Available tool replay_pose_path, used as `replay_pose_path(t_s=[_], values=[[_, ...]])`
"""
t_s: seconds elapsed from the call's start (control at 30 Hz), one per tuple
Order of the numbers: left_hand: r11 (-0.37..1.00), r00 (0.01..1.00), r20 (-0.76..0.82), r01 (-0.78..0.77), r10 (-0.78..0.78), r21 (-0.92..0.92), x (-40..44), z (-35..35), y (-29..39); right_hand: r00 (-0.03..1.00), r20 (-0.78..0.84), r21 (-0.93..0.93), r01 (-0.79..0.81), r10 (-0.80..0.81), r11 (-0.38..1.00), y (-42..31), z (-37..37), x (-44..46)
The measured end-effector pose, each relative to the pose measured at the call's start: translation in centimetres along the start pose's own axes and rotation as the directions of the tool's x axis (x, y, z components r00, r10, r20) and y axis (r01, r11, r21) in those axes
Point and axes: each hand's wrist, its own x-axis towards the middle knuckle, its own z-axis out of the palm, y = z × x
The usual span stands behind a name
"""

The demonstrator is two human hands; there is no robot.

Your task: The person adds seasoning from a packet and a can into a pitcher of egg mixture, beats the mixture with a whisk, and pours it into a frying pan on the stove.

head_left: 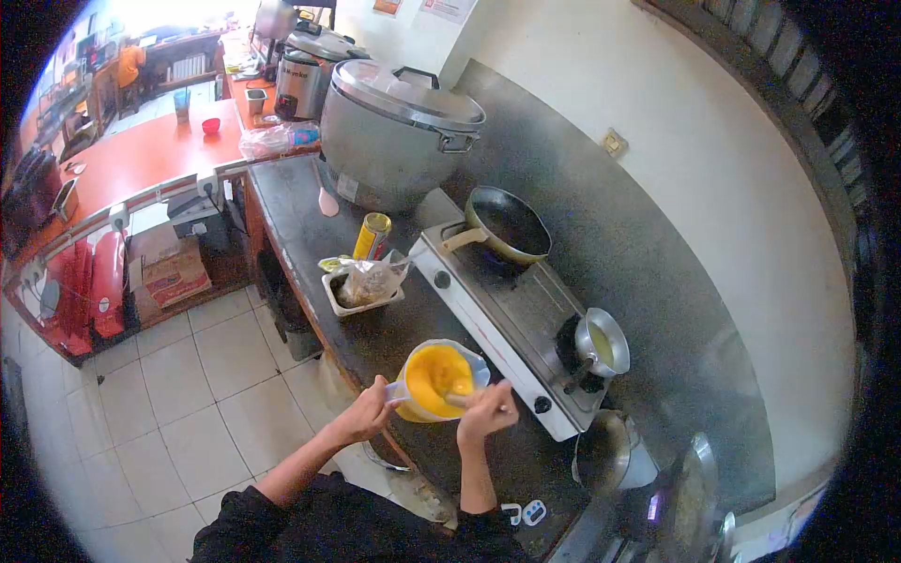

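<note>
A translucent plastic pitcher of yellow-orange liquid is at the near side of the dark counter. My left hand is closed round its handle, on the left. Over the pitcher's right rim, my right hand grips a utensil whose lower end dips into the liquid, so its kind is hidden. Just beyond the pitcher sits a white tub with a plastic bag of brownish contents. A yellow can stands behind that tub.
To the right is a two-burner gas stove, bearing a frying pan and a small saucepan. A large rice cooker stands at the back, near a pink spoon. Another pot is near the stove's front end.
</note>
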Motion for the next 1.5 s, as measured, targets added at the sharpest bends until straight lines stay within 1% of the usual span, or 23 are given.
replay_pose_path(t_s=[0.03, 0.13, 0.17, 0.23, 0.3, 0.33, 0.37, 0.43, 0.47, 0.53, 0.6, 0.67, 0.73, 0.83, 0.87, 0.97, 1.07, 1.17, 1.3, 1.33, 1.37, 1.43, 1.5], values=[[1.000, 1.000, 0.004, 0.014, -0.014, 0.002, 0.1, 0.1, -0.1, 0.993, 0.103, -0.052, -0.055, 0.060, 0.997, -0.2, -0.2, -0.5], [1.000, 1.000, 0.005, -0.002, 0.002, 0.000, 0.1, 0.7, -1.5, 0.992, 0.090, 0.012, -0.093, 0.092, 0.996, -6.0, 0.8, 1.9], [1.000, 1.000, 0.000, -0.015, 0.015, -0.003, -0.1, 0.9, -2.1, 0.994, 0.027, 0.110, -0.108, 0.106, 0.988, -7.8, 1.2, 3.0], [1.000, 1.000, 0.005, -0.024, 0.024, 0.008, -0.1, 0.6, -1.7, 0.981, -0.153, 0.138, -0.094, 0.115, 0.986, -5.6, 1.2, 3.1], [1.000, 1.000, 0.010, -0.028, 0.028, -0.003, -0.1, 0.7, -1.5, 0.998, 0.018, -0.055, -0.055, 0.056, 0.997, 1.1, -0.4, 0.7], [1.000, 1.000, 0.006, -0.024, 0.024, -0.015, -0.1, 0.7, -1.6, 0.991, 0.125, -0.028, -0.047, 0.050, 0.999, 0.6, -0.7, 0.6], [1.000, 1.000, 0.001, -0.019, 0.019, -0.024, 0.0, 0.6, -1.7, 0.992, 0.114, 0.003, -0.062, 0.061, 0.998, 0.1, -0.6, 1.2], [1.000, 1.000, -0.025, -0.011, 0.010, -0.005, -0.2, 0.6, -1.0, 0.992, 0.081, 0.049, -0.105, 0.100, 0.993, -5.7, 0.8, 3.1], [1.000, 0.999, -0.038, -0.006, 0.006, 0.003, -0.3, 0.5, -0.8, 0.974, -0.028, 0.168, -0.216, 0.223, 0.962, -6.9, 0.8, 4.2], [0.999, 0.999, 0.031, 0.029, -0.028, -0.020, -0.2, 0.4, -1.2, 0.972, -0.203, 0.130, -0.096, 0.121, 0.987, -2.8, 0.5, 3.1], [1.000, 0.999, 0.047, 0.026, -0.025, -0.014, 0.0, 0.6, -1.7, 0.996, -0.077, -0.011, -0.052, 0.051, 0.999, 0.4, -0.3, 1.4], [0.999, 1.000, 0.014, 0.000, -0.001, 0.034, -0.1, 0.8, -2.1, 0.999, -0.020, -0.020, -0.044, 0.043, 0.999, 0.8, -0.7, 1.8], [0.999, 1.000, -0.008, -0.023, 0.023, 0.030, -0.1, 1.3, -2.8, 0.978, 0.008, 0.071, -0.208, 0.208, 0.976, -6.1, 0.5, 3.0], [1.000, 1.000, 0.001, -0.011, 0.011, -0.001, -0.1, 0.9, -2.3, 0.936, -0.184, 0.315, -0.234, 0.301, 0.920, -3.7, -0.5, 4.1], [1.000, 1.000, 0.012, -0.003, 0.004, -0.018, -0.1, 0.7, -1.9, 0.929, -0.275, 0.220, -0.191, 0.249, 0.957, -0.7, -0.3, 2.8], [1.000, 1.000, 0.011, 0.029, -0.029, -0.002, -0.2, 0.6, -1.5, 0.927, -0.052, 0.196, -0.356, 0.372, 0.914, -1.7, -1.1, 1.8], [1.000, 1.000, 0.007, 0.011, -0.011, -0.006, -0.1, 0.8, -2.0, 0.898, -0.151, 0.263, -0.366, 0.413, 0.892, -6.1, 0.3, 4.7], [1.000, 1.000, 0.006, 0.013, -0.013, 0.018, -0.2, 0.8, -2.3, 0.887, -0.213, 0.378, -0.313, 0.411, 0.872, 0.6, -1.3, 4.0], [0.999, 1.000, 0.019, -0.026, 0.025, 0.027, -0.3, 0.0, -1.1, 0.843, -0.104, 0.225, -0.497, 0.527, 0.838, -1.7, -2.1, 5.6], [1.000, 0.999, 0.033, -0.009, 0.008, 0.030, -0.1, -0.6, -0.1, 0.865, -0.165, 0.240, -0.430, 0.473, 0.870, -4.4, -0.8, 6.7], [0.999, 0.999, 0.051, 0.009, -0.010, 0.033, -0.1, -1.0, 0.4, 0.906, -0.107, 0.305, -0.362, 0.410, 0.881, -4.5, -1.7, 7.8], [1.000, 0.998, 0.056, 0.029, -0.030, 0.006, -0.3, -0.8, 0.0, 0.884, -0.234, 0.349, -0.312, 0.405, 0.884, -2.2, -1.7, 7.0], [1.000, 0.999, 0.040, 0.002, -0.002, -0.003, -0.1, -0.2, -0.7, 0.864, -0.310, 0.224, -0.338, 0.396, 0.914, 1.0, -0.3, 3.7]])
